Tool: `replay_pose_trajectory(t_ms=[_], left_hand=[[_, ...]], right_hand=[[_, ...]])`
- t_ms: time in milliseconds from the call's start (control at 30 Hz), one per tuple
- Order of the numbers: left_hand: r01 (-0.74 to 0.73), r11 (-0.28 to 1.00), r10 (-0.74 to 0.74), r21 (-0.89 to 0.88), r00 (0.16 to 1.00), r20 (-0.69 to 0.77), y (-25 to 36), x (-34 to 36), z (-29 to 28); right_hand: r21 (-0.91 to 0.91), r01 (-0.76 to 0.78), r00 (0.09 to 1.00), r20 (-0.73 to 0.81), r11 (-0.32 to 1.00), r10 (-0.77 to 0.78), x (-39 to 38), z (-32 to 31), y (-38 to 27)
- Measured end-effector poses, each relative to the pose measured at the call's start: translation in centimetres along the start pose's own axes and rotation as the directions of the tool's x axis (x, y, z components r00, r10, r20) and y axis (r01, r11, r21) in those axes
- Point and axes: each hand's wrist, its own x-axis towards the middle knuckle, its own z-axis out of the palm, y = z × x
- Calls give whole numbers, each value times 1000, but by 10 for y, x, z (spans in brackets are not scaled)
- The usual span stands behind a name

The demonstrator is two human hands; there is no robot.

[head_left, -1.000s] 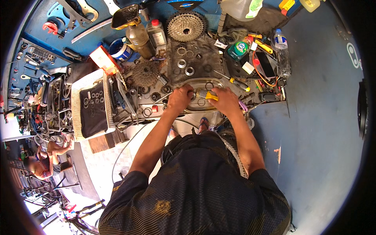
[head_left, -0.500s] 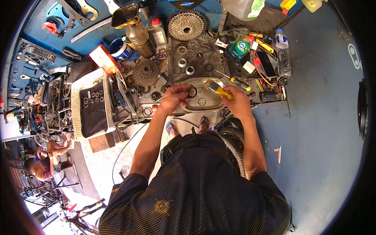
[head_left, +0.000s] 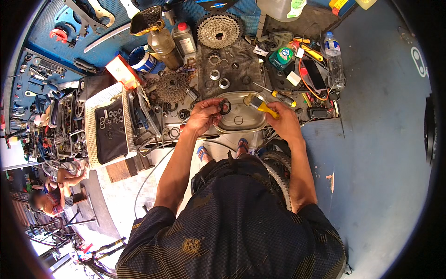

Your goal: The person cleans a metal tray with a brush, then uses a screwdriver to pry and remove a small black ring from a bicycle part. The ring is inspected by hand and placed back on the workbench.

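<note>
Between the fingers of my left hand (head_left: 203,116) is a small black ring (head_left: 225,107), held over the left side of a shallow metal tray (head_left: 254,126). My right hand (head_left: 284,121) grips the yellow handle of a paint brush (head_left: 265,109), its bristles pointing left above the tray's far right part. Brush and ring are apart. Inside the tray lies a thin ring (head_left: 238,120). Beyond it, two silver ring-shaped parts (head_left: 224,83) rest on a dark, dirty mat (head_left: 241,70). A screwdriver (head_left: 283,98) with a yellow and black handle lies just past my right hand.
A large cassette (head_left: 219,30) stands at the back, with a darker cassette (head_left: 172,87) nearer left. A white basket (head_left: 89,135) holds small rings on dark cloth. Bottles (head_left: 162,43), a phone (head_left: 315,74) and a water bottle (head_left: 332,51) crowd the bench. Another person (head_left: 51,195) sits far left.
The black ring has shifted and turned slightly in my left fingers. My right hand and the brush stay almost where they were. The whole view has moved a little.
</note>
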Motion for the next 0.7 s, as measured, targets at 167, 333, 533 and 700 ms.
replay_pose_trajectory(t_ms=[167, 333, 533, 700], left_hand=[[-27, 998, 29, 62, 999, -24, 0, 0, 7], [-94, 975, 97, 202, 995, -3, 2, 0, 11], [-158, 951, 168, 266, 986, -15, 4, -2, 16], [-193, 941, 208, 278, 978, -26, 8, -3, 21]], right_hand=[[1, 8, 1000, -2, 1000, -8, 0, -1, 1], [-15, 12, 1000, -18, 1000, -12, 0, 3, 8], [-113, -78, 996, -54, 991, 72, 8, 4, 26], [-280, -119, 992, -66, 953, 104, 16, -1, 39]])
